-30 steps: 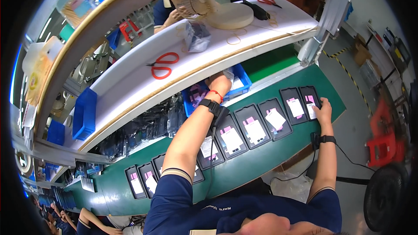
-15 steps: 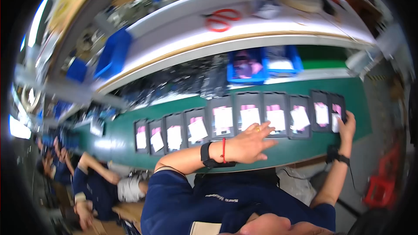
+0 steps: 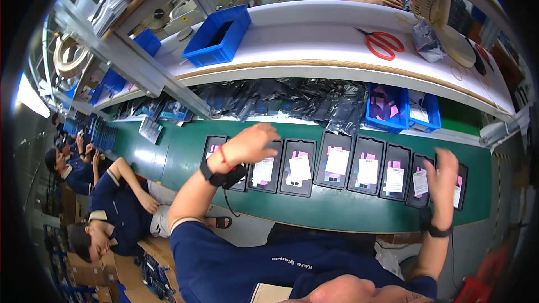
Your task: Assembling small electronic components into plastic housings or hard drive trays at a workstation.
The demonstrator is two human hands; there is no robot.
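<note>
A row of black trays (image 3: 294,189) lies on the green table, each holding pink and dark pieces with a white printed slip (image 3: 337,161) on top. My left hand (image 3: 250,145) hovers over the upper ends of the left trays, fingers stretched towards a heap of silvery-grey plastic bags (image 3: 281,101). Nothing shows in it. At the right end of the row, my right hand (image 3: 444,177) is above the last trays, thumb and fingers apart, and it partly covers them. My left forearm hides part of the left trays.
Blue bins (image 3: 387,109) with pink and white pieces stand under the white shelf (image 3: 314,28) behind the table. On that shelf lie red-handled scissors (image 3: 382,44), a bagged item (image 3: 428,42) and another blue bin (image 3: 219,36). Co-workers sit at the left and across the shelf.
My left hand has moved left and away from me, from the middle trays towards the bags. My right hand has lifted off the rightmost tray's edge. The view has shifted.
</note>
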